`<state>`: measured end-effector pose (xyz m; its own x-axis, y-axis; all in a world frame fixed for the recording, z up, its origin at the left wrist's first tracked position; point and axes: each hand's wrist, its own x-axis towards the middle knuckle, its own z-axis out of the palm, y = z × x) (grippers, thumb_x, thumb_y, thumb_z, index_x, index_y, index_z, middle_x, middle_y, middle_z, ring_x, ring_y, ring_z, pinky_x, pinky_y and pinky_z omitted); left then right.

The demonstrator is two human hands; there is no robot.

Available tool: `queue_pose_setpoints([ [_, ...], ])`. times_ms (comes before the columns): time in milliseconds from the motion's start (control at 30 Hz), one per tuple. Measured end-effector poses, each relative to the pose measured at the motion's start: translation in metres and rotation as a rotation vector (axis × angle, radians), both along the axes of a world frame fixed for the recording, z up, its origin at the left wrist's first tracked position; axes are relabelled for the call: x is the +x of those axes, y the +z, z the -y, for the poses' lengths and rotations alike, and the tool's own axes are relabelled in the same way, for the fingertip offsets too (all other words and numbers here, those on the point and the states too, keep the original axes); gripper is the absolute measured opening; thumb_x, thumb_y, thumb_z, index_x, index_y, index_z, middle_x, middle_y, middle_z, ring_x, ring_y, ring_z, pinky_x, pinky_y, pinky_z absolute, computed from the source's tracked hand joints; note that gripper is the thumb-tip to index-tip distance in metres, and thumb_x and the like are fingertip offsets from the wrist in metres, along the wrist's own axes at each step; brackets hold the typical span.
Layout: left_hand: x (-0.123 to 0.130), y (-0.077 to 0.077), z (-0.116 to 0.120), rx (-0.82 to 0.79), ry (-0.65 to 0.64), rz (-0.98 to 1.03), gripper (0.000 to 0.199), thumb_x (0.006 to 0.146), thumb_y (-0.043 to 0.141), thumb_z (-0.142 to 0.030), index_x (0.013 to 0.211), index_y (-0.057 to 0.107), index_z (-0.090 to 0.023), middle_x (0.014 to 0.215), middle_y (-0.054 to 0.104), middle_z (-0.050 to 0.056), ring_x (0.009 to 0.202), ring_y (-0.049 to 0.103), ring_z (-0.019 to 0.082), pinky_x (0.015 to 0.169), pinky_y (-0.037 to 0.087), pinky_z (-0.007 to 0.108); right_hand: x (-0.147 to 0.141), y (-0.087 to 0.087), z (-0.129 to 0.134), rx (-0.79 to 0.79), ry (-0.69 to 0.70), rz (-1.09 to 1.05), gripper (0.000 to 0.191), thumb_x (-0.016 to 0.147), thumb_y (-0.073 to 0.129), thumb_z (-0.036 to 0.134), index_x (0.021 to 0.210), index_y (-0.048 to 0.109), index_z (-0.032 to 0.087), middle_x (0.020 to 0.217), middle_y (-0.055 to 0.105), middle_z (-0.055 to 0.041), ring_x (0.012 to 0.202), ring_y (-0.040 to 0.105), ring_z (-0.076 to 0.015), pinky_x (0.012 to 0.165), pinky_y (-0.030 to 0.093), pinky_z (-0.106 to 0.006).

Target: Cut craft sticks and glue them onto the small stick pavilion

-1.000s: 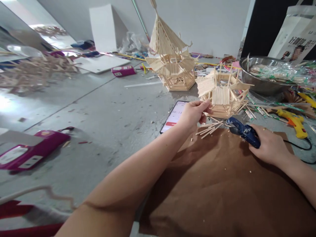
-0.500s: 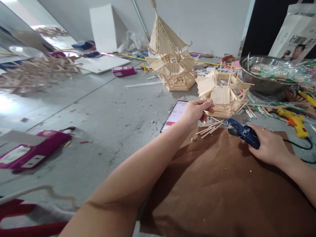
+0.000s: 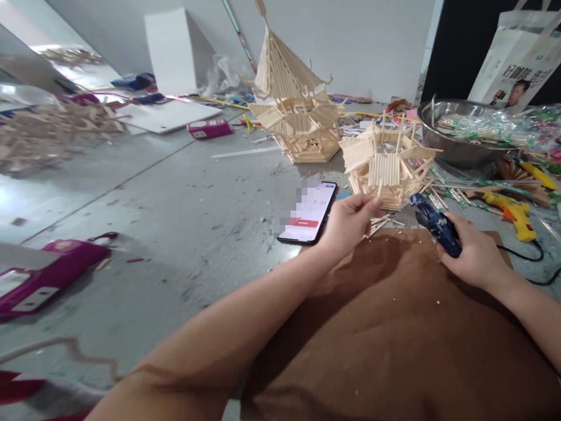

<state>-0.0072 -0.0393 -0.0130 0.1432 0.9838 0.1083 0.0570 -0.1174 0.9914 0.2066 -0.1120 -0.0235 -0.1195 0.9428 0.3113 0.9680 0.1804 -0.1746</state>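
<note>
Left to right: on floor [image 3: 175, 193], phone [image 3: 309, 213] just beside left hand [image 3: 353, 219]. Between its narrow fingertips, short stick [image 3: 380, 186], nearly upright, before stick model [image 3: 385, 166]. Below, loose sticks [image 3: 377, 225] by brown sheet [image 3: 394, 339]. In closed right hand [image 3: 471, 248], blue tool [image 3: 436, 225], slanting, head up-left. Behind, steel bowl [image 3: 451, 146] with wrapped sticks [image 3: 482, 131]; rightmost, yellow glue gun [image 3: 512, 213].

Pale cream stick [image 3: 380, 186] in the left fingers [image 3: 373, 206]; dark blue tool [image 3: 440, 231] with whitish flecks in the right fingers [image 3: 454, 225]; plain brown sheet [image 3: 394, 339], dotted with pale specks, below both; black-edged phone [image 3: 304, 216], its whitish screen barred red, left of the left fingers; beyond them, a straw-coloured stick model [image 3: 384, 169], striped by parallel sticks; yellow glue gun [image 3: 515, 215], orange trigger, right of the right fingers.
</note>
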Motion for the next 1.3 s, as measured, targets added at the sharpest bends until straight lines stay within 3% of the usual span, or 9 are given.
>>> queue_pose_setpoints([
  [133,0.013,-0.006,0.026,-0.003,-0.255,-0.017,0.022,0.074,0.057,-0.034,0.068,0.056,-0.013,0.057,0.056,-0.002,0.035,0.041,0.002,0.034,0.031,0.015,-0.002,0.001,0.001,0.034,0.031,-0.055,0.050,0.069,0.050,0.031,0.115,0.042,0.016,0.095,0.061,-0.0114,0.083,0.059,-0.0267,0.067,0.046,-0.038],
  [233,0.017,-0.008,0.034,0.008,-0.326,-0.025,0.020,0.075,0.055,-0.031,0.067,0.056,-0.013,0.058,0.055,-0.002,0.036,0.041,0.002,0.035,0.032,0.015,-0.006,0.002,0.004,0.008,0.070,-0.049,0.052,0.067,0.051,0.028,0.116,0.040,0.016,0.096,0.062,-0.0109,0.084,0.059,-0.0263,0.069,0.046,-0.038],
  [733,0.016,-0.010,0.038,0.335,-0.325,-0.218,0.016,0.079,0.049,-0.020,0.065,0.054,-0.014,0.051,0.047,-0.005,0.047,0.042,0.005,0.048,0.036,0.017,-0.011,0.001,0.007,0.034,0.127,-0.021,0.052,0.066,0.049,0.029,0.116,0.039,0.014,0.097,0.062,-0.0119,0.086,0.059,-0.0259,0.069,0.046,-0.036],
  [1300,0.014,-0.011,0.038,0.385,-0.351,-0.285,0.019,0.080,0.047,-0.023,0.064,0.052,-0.014,0.052,0.044,-0.005,0.048,0.039,0.006,0.047,0.033,0.018,-0.012,0.001,0.008,0.062,0.120,0.017,0.053,0.066,0.047,0.029,0.115,0.040,0.012,0.094,0.062,-0.0125,0.083,0.060,-0.0255,0.067,0.046,-0.036],
])
